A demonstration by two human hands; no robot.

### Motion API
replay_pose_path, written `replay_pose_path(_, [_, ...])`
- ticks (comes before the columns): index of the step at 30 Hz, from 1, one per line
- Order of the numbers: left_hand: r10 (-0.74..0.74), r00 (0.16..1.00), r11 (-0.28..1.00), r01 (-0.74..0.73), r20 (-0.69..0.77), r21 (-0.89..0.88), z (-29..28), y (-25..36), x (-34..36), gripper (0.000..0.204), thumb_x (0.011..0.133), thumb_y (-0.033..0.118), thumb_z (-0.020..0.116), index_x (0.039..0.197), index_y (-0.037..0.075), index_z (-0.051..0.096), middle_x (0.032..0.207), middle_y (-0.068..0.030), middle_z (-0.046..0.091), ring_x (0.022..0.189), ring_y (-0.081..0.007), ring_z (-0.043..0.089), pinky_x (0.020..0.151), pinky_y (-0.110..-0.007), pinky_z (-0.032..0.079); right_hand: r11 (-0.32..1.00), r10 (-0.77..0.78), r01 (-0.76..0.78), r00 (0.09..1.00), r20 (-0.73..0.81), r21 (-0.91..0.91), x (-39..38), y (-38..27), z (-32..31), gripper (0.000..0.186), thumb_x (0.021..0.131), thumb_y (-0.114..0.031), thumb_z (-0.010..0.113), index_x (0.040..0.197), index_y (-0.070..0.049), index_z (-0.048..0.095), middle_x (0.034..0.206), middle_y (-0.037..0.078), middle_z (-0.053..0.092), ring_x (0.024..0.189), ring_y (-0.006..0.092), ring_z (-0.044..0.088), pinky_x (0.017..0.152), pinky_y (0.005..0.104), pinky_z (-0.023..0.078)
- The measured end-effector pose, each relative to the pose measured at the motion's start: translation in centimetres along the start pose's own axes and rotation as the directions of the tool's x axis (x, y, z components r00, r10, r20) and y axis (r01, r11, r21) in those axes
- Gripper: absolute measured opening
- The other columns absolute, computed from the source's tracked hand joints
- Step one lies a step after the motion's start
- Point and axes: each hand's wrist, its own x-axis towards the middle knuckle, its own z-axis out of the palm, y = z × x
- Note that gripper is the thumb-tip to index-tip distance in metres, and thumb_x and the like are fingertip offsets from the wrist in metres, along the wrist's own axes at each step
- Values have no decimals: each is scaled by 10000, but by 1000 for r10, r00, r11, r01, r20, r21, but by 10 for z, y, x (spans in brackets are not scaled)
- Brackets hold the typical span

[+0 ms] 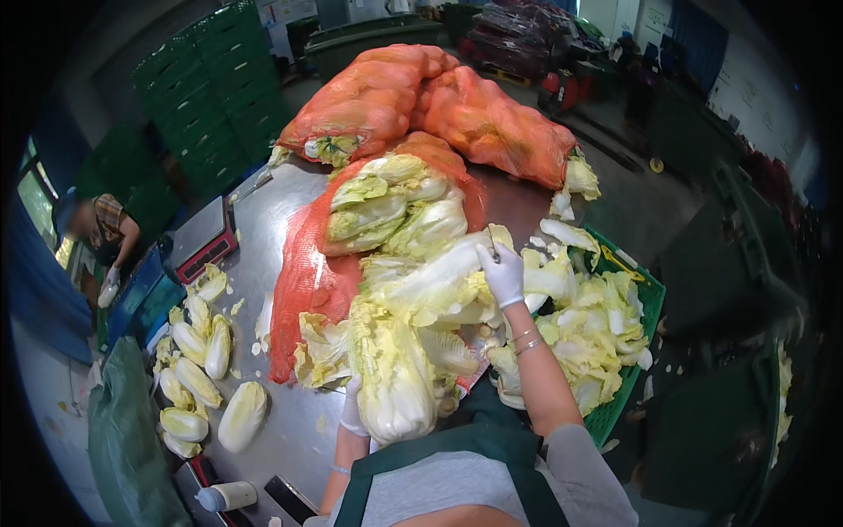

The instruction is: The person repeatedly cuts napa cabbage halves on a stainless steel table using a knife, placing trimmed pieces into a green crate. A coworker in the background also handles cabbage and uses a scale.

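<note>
Oblong yellow-green napa cabbage [395,378] before you; your white-gloved left hand [354,411] against its side, grip hidden, your right hand [504,277] pinching a white-ribbed leaf [439,277]. Green plastic crate [652,307]: loose leaves [593,338]. Orange mesh sack [307,272]: whole cabbages [395,206]. Smooth pale heads [242,416] lie left.

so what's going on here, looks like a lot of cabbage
A person in white gloves is handling a big leafy cabbage at a metal table. The right grip holds a broad pale leaf; the left grip is at the cabbage's side, partly hidden. Loose leaves fill a green crate on the right, smaller heads lie on the left, and more cabbages show in an open orange mesh bag.
</note>
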Motion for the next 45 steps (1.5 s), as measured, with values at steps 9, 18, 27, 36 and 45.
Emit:
replay_pose_path(9, [-17, 998, 995, 22, 53, -101, 13, 6, 15, 736, 801, 523, 499, 1338, 51, 325, 1284, -170, 443, 1136, -312, 476, 973, -433, 394, 902, -396, 243, 797, 456, 358, -121, -69, -15, 950, 622, -370, 771, 1389, -106, 276, 1044, 120, 587, 804, 228, 581, 714, 319, 470])
replay_pose_path(18, [76, 997, 994, -75, 10, -83, -16, -2, 2, 732, 778, 495, 569, 1325, 58, 356, 1253, -136, 489, 1119, -283, 497, 961, -409, 414, 980, 112, -146, 966, 235, 134, -35, -24, -5, 360, 751, -273, 668, 999, -28, 579, 707, 147, 591, 646, 310, 584, 597, 367, 457])
replay_pose_path(27, [133, 990, 981, -125, 46, -149, -2, -4, 23, 759, 757, 467, 630, 1328, 56, 348, 1270, -123, 477, 1134, -273, 486, 976, -398, 402, 838, 26, -428, 652, 758, 339, -140, -10, 11, 567, 794, -443, 639, 1177, -47, 502, 1001, 82, 597, 801, 130, 581, 739, 284, 472])
replay_pose_path(36, [401, 916, 830, -359, -10, 426, 24, 10, 21, 784, 811, 271, 642, 1395, 81, 154, 1295, -124, 420, 1165, -254, 442, 968, -363, 384, 895, -17, -301, 714, 700, 328, -143, -38, 25, 469, 825, -289, 618, 1140, 46, 523, 1026, 126, 618, 930, 135, 566, 822, 287, 443])
replay_pose_path(45, [360, 927, 907, -322, -105, 270, -2, -6, 37, 689, 757, 34, 645, 1331, 79, 267, 1209, -120, 472, 1071, -232, 509, 904, -346, 441, 861, 81, -380, 759, 646, 338, -148, -30, 32, 389, 783, -217, 645, 1061, 38, 549, 795, 45, 586, 698, 98, 531, 641, 257, 446])
